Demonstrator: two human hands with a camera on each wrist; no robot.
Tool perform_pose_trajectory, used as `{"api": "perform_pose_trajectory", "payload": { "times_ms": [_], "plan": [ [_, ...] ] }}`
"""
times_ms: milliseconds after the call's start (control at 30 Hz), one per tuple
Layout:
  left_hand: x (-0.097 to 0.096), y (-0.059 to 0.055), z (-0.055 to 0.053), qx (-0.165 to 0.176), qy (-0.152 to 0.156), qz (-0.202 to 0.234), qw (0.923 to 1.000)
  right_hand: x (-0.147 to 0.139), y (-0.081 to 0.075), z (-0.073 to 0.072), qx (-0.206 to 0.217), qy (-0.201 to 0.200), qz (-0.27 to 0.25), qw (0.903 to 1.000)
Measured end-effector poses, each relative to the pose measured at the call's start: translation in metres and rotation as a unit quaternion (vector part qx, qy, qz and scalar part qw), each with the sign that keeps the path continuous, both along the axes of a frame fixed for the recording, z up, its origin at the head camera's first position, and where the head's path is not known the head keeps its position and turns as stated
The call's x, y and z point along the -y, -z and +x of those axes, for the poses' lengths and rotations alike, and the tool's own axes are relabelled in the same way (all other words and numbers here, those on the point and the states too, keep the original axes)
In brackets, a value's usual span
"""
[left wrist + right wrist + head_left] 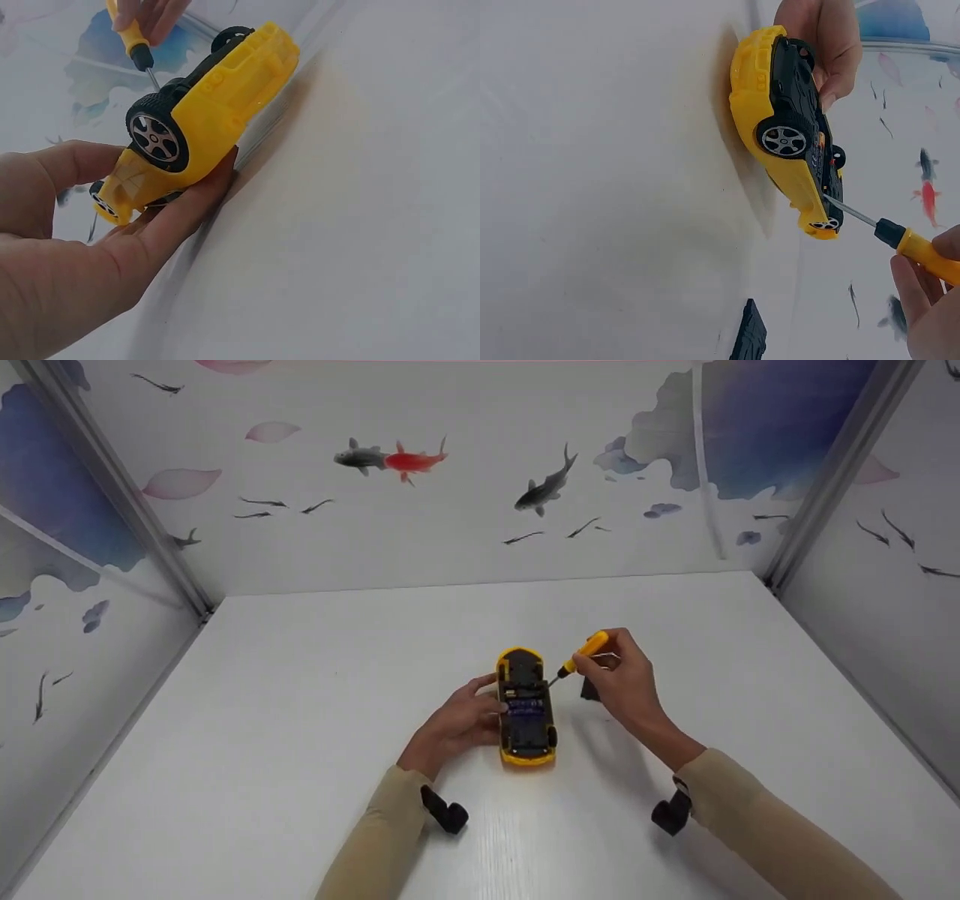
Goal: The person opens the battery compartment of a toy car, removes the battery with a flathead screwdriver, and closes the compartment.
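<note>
A yellow toy car (527, 735) is held upside down by my left hand (461, 720), its black underside facing up. In the left wrist view the fingers lie under the yellow body (217, 112) and the thumb is against its side. Blue-purple cells show in a recess of the underside (525, 707). My right hand (626, 679) grips a screwdriver (589, 647) by its yellow handle. Its metal tip reaches the edge of the underside in the right wrist view, near a wheel (826, 223).
A small black plastic piece (590, 690) lies on the white table (300, 750) beneath the right hand; it also shows in the right wrist view (750, 334). Walls printed with fish and petals (465, 510) enclose the table at the back and both sides.
</note>
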State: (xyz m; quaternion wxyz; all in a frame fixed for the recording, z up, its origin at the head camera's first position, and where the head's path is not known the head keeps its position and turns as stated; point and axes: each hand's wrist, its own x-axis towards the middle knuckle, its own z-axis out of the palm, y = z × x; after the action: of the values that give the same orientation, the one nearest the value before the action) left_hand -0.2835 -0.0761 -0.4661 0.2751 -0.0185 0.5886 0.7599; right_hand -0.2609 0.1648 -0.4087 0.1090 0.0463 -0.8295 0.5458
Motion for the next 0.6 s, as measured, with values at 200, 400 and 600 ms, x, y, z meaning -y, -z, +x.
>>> {"api": "perform_pose_trajectory", "payload": {
  "times_ms": [200,400,600],
  "plan": [
    [-0.005,0.0,0.0,-0.006,0.008,0.001,1.0,-0.004,0.003,-0.001,0.0,-0.005,-0.013,0.9999],
    [-0.006,-0.001,-0.001,-0.005,0.0,-0.003,1.0,-0.01,0.009,-0.007,0.04,-0.013,-0.09,0.9951],
    [0.0,0.002,0.001,-0.012,0.001,-0.003,0.9999,-0.018,0.021,-0.016,0.136,0.001,-0.215,0.9671]
  ]
}}
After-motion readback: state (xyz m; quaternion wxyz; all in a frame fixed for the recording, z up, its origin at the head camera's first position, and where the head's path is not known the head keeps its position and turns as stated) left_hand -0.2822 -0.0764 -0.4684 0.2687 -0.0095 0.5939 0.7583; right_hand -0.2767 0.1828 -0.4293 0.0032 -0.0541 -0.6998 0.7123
